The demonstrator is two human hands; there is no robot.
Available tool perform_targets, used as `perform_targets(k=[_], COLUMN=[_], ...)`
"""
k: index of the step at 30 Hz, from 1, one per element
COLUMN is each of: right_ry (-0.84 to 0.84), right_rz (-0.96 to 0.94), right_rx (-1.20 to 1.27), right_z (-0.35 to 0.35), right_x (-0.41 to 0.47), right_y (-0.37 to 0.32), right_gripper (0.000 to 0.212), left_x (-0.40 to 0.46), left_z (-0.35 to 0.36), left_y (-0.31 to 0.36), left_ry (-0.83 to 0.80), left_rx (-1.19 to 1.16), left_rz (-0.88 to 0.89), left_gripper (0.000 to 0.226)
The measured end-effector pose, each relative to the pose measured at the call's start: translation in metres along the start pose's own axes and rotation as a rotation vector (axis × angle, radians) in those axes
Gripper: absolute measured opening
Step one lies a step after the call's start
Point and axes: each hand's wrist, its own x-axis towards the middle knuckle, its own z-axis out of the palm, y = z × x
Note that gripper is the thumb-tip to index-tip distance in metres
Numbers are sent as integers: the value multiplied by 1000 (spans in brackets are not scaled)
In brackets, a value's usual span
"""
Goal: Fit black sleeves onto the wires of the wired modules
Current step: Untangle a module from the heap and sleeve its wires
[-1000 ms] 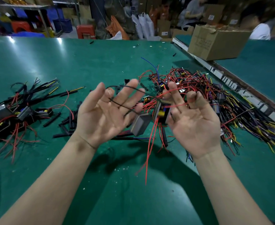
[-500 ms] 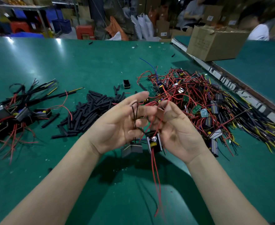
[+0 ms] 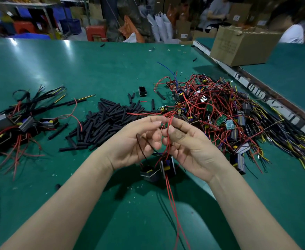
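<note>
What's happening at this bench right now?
A person holds two small wired modules above a green table. The left hand and right hand pinch red wires together; the modules dangle below. No sleeve is on these wires yet. Loose black sleeves lie behind, unsleeved modules right, finished ones left.

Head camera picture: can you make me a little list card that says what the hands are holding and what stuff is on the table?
left hand: pinches red wires, a black wire looped across its palm
right hand: pinches the same red wires
hanging modules: two, dangling below the hands
black sleeves: loose pile, middle of the green table
unsleeved modules: big tangle on the right
sleeved modules: smaller bunch on the left
cardboard box: far right
</note>
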Motion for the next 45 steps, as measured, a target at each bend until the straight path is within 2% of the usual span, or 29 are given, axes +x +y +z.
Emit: perform_targets(k=[2, 6, 10, 15, 21, 26, 28, 32, 35, 37, 39, 42, 45], right_ry=[-8, 72, 91, 139, 106, 222, 245, 262, 229, 239, 214, 45, -152], right_rz=[30, 24, -77, -152, -227, -268, -281, -338, -302, -289, -337, -427, -401], right_rx=[-16, -74, -284, -411, -509, -652, -694, -678, -556, -576, -764, -1172, -1514], right_z=[-1, -5, -9, -11, -14, -16, -16, -12, -9, -5, 1, 19, 49], right_x=[0, 1, 1, 3, 5, 8, 10, 12, 14, 17, 21, 26, 34], right_y=[0, -1, -4, -6, -2, 4, 8, 12, 13, 17, 24, 36, 51], right_gripper=[23, 21, 23, 32, 22, 23, 24, 24, 30, 21, 12, 8, 16], left_x=[1, 7, 10, 10, 8, 8, 6, -1, -6, -9, -12, -14, -15], left_z=[2, 7, 5, 6, 8, 11, 12, 11, 13, 11, 7, -6, -21], left_y=[-3, -11, -15, -14, -16, -19, -20, -10, 14, 35, 58, 86, 104], left_ry=[3, 74, 98, 42, 21, 94, 130, 185, 240, 293, 369, 495, 598], left_rx=[79, 182, 111, 39, 147, 423, 467, 425, 349, 263, 254, 257, 200], left_rz=[19, 34, 78, 70, -22, 9, 25, 63, 131, 195, 281, 402, 457], left_gripper=[19, 12, 13, 11, 13, 15, 13, 13, 15, 15, 14, 14, 12])
